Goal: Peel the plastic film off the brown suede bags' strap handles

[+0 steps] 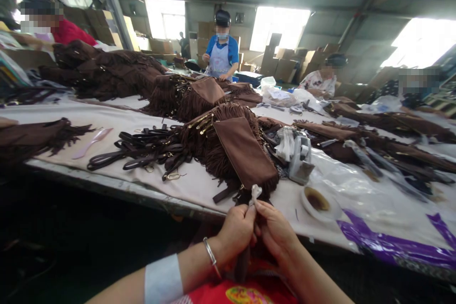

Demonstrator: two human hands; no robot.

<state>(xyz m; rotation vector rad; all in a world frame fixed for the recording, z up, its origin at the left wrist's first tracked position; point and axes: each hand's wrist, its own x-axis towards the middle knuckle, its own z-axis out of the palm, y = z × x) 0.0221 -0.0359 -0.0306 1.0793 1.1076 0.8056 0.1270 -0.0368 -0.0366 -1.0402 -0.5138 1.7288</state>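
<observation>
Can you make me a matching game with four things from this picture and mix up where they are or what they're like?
Things:
1. small crumpled whitish piece
2. pale pink, long-handled comb
3. round white dish
4. shiny purple plastic strip

Places and states:
A. has a brown substance inside
B. at the picture's lower right
C. at the fingertips of the left hand and right hand
D. left of the dark brown looped straps

Right pairs: 1-C, 2-D, 3-A, 4-B

whitish scrap [256, 191] partly hidden by fingers [265, 209], leftmost bag [30, 136] cropped
</observation>
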